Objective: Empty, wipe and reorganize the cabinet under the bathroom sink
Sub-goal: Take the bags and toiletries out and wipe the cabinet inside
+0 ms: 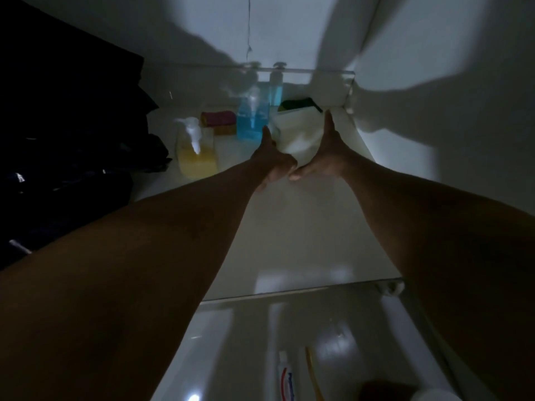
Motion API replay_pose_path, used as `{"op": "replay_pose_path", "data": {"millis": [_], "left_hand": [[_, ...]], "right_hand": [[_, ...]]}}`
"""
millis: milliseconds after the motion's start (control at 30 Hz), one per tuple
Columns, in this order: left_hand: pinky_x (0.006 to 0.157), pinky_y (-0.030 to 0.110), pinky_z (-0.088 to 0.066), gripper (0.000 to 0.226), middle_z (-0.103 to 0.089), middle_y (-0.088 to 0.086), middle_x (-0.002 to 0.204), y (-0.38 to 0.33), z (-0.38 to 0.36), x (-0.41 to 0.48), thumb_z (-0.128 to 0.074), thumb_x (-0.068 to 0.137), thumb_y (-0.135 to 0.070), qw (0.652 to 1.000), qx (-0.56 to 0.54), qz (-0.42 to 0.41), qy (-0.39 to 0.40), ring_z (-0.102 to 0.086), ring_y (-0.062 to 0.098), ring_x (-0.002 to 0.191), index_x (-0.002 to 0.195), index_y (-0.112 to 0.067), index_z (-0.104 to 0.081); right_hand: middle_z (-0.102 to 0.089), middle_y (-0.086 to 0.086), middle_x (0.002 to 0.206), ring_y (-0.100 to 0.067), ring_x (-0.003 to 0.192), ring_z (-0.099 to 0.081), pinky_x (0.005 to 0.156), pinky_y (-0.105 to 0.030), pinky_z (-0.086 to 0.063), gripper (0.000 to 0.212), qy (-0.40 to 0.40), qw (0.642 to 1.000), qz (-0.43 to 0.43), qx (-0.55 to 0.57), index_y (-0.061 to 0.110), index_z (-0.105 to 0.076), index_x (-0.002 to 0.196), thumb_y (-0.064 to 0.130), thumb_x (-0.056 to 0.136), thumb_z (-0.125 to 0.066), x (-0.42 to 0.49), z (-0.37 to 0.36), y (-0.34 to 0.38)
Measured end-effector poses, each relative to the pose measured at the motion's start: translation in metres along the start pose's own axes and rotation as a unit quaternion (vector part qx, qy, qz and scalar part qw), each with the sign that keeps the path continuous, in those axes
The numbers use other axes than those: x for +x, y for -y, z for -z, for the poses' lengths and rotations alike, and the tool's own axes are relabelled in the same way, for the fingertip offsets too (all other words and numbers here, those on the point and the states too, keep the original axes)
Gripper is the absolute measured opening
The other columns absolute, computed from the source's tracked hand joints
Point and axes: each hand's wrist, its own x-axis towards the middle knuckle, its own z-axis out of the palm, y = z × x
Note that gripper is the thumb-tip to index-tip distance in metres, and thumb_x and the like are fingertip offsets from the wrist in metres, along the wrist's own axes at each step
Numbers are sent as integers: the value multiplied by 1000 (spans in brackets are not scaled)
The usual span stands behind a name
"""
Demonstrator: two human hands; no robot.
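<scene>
A soft white bundle (295, 137), perhaps cloth, is pressed between the left hand (273, 159) and right hand (322, 151), fingers straight, far right on the glossy white cabinet shelf (289, 227). Restocking is judged underway: a clear yellow-liquid pump bottle (197, 151) and a clear blue-liquid pump bottle (252, 117) are ranged at the far end.

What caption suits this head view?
Left hand and right hand press a soft white bundle on a white shelf, beside a blue pump bottle and yellow pump bottle.
</scene>
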Motion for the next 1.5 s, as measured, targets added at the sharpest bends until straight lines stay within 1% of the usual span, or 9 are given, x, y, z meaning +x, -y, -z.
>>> {"op": "replay_pose_path", "data": {"millis": [267,467,600,767,900,1000,1167,1367,1500], "left_hand": [[81,28,-46,99,-50,14,145,13,2,-48,-65,86,-17,998,-41,26,-33,-56,28,120,157,-35,0],[102,46,-49,99,-44,13,150,26,-2,-126,-66,78,-40,992,-90,80,-45,-54,36,125,158,-30,-7],[106,44,-46,91,-50,4,146,32,-6,-185,-61,78,-68,989,-81,99,-81,-56,31,125,149,-16,-39],[94,44,-55,101,-64,8,126,47,-14,-260,-65,55,-76,978,-119,100,-139,-65,28,108,131,-11,-58],[85,42,-59,79,-68,6,110,60,-20,-311,-81,56,-62,980,-119,90,-135,-67,24,95,116,-13,-63],[87,45,-59,66,-61,9,116,70,-22,-335,-86,71,-39,979,-163,90,-85,-65,26,101,123,-17,-54],[90,48,-57,60,-62,12,128,91,-37,-350,-78,84,-17,976,-202,81,23,-64,29,109,138,-16,-53],[63,23,-48,38,-66,4,117,93,-67,-332,-61,96,-11,984,-130,98,73,-61,12,87,134,-17,-59],[61,21,-49,41,-68,5,108,86,-91,-302,-50,94,5,982,-146,109,51,-59,7,77,125,-17,-65]], "right_hand": [[-28,-10,153,-26,140,-31,99,-26,-34,137,-9,997,-18,73,16,4,155,10,56,-92,-62,-3,0],[-40,-6,140,-22,124,-45,96,-33,-45,96,-67,986,-49,146,27,-21,150,8,72,-74,-159,-21,2],[-42,-5,136,-20,116,-51,95,-29,-46,69,-113,963,-71,234,28,-36,141,11,81,-64,-228,-29,15],[-37,1,124,7,86,-50,69,2,-35,46,-176,941,-59,282,20,-45,130,11,88,-61,-305,-40,39],[-49,-5,118,-18,106,-53,79,-7,-39,30,-241,915,-55,319,22,-46,110,21,89,-67,-350,-46,39],[-52,-11,113,-23,101,-57,79,-21,-49,35,-245,908,-51,335,18,-45,105,22,84,-74,-373,-44,29],[-54,2,114,-10,96,-62,78,-23,-56,78,-146,917,-94,360,17,-32,130,12,72,-84,-386,-29,11],[-52,-3,133,-19,119,-53,95,-34,-48,99,-28,984,-64,163,13,-39,138,22,55,-92,-354,-24,-30],[-59,-7,122,-23,110,-59,82,-26,-44,85,53,997,-58,19,5,-53,127,22,54,-93,-324,-12,-55]]}}
